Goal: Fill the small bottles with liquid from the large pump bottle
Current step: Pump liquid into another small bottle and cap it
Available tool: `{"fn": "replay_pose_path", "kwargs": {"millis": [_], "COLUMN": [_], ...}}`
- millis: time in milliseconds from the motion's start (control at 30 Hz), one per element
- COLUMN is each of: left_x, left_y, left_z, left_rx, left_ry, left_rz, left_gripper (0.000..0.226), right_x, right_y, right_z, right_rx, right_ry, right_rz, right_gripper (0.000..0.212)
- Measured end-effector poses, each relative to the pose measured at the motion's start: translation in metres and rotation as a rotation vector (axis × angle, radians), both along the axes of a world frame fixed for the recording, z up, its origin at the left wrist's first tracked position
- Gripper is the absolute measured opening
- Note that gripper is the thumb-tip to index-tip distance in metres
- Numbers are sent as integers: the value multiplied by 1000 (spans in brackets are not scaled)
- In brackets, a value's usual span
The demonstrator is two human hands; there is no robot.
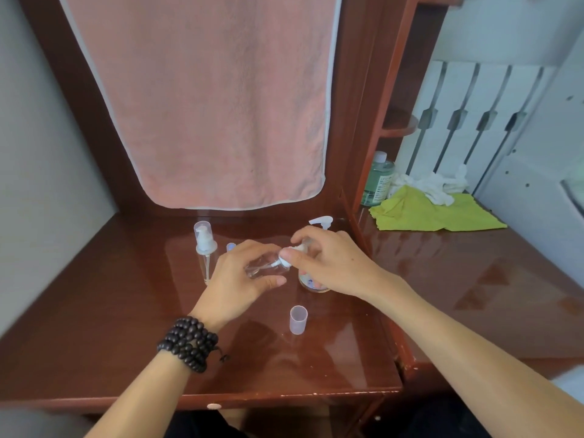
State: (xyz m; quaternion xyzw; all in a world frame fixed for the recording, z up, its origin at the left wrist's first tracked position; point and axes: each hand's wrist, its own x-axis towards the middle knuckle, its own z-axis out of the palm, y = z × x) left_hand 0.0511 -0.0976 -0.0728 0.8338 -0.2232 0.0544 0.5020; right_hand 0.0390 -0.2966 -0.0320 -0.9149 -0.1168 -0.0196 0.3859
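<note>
Small bottles sit toward the back of a glossy red-brown wooden table [126, 327]: on the left, one clear small bottle [206, 252] stands upright with a white pump and clear cap, near a grey wall. Just right of it, the left hand [243, 279], with a dark beaded bracelet [189, 343] on its wrist, has its fingers curled around a second clear small bottle [265, 268], held tilted on its side above the table. The right hand [328, 260] pinches that bottle's white pump top [289, 257] with thumb and fingers. Behind this hand stands the large pump bottle [316, 281], its white nozzle showing above the knuckles. A loose translucent cap [298, 319] stands upright nearer the front edge. A pink towel [202, 102] hangs over the back panel. Farther right, on a side surface, lie a yellow-green cloth [436, 213], white crumpled fabric [433, 184] and a green bottle [379, 178], beside a white radiator [467, 121].
</note>
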Motion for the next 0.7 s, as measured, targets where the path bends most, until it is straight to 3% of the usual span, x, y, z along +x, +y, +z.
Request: {"fn": "replay_pose_path", "kwargs": {"millis": [167, 267, 400, 500, 567, 667, 700], "left_x": [-1, 2, 7, 8, 9, 9, 9], "left_y": [-11, -12, -14, -17, -17, -14, -14], "left_z": [4, 3, 1, 3, 3, 3, 3], "left_rx": [44, 54, 76, 88, 90, 87, 88], "left_ry": [-38, -3, -16, -35, -26, -31, -37], "left_rz": [-9, -31, -11, -10, -17, -10, -11], "left_gripper": [31, 32, 29, 33, 35, 37, 36], "right_x": [1, 0, 0, 1, 0, -3, -4], "right_y": [-1, -11, -22, -20, -20, -22, -22], "right_z": [0, 7, 20, 20, 18, 22, 22], "right_rx": [52, 20, -105, -190, -189, -159, -135], "right_ry": [-100, -78, 35, 23, -2, 100, 128], "right_rz": [-14, 115, 211, 90, 117, 205, 177], "right_gripper": [21, 4, 44, 35, 16, 52, 48]}}
